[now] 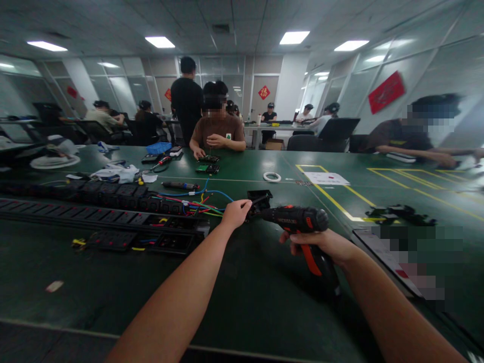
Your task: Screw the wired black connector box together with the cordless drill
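My right hand (313, 239) is wrapped round the grip of a black and orange cordless drill (297, 218), whose nose points left. The drill's tip meets, or comes very close to, a small black plastic housing (260, 196) on the green table. My left hand (237, 213) is closed on the near left side of that housing, its fingertips partly hidden. Red, green, yellow and blue wires (206, 205) run from the housing's left side to a long black power strip (113, 194). Nearer to me lies a second black strip (86, 214).
A loose black socket module (113, 240) lies at the left. Beyond are a black pen-shaped tool (179, 186), a white tape roll (271, 177) and a blue basket (159, 147). Black parts (404, 214) lie at the right. Across the table a person (218, 126) handles circuit boards.
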### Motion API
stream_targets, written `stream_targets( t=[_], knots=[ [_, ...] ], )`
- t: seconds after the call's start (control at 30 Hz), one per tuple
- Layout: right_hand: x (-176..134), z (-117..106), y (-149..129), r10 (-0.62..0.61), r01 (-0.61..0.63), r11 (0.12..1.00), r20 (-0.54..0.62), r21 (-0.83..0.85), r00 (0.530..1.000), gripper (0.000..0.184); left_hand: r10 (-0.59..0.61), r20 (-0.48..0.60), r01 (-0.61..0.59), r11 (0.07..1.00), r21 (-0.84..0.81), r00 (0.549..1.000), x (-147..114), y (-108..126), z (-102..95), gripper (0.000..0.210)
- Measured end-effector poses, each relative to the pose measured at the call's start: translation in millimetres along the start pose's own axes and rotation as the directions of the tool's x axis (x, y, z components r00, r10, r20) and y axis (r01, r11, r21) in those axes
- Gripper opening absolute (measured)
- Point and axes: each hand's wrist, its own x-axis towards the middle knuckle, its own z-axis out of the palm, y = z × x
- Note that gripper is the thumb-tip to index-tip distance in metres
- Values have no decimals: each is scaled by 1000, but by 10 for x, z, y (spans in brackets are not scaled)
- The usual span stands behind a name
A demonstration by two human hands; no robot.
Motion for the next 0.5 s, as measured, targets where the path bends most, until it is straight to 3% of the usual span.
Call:
stream_targets(
  t=[0.13, 0.5],
  knots=[
    [17, -18, 29, -19, 18, 999, -35, -33, 999, 33, 10, -4, -10, 1000, -6, 1000, 1, -19, 7, 37],
    [63, -65, 99, -63, 57, 994, -62, -89, 996, 41, 6, 2, -6, 1000, 9, 1000, 8, -26, 9, 38]
  ],
)
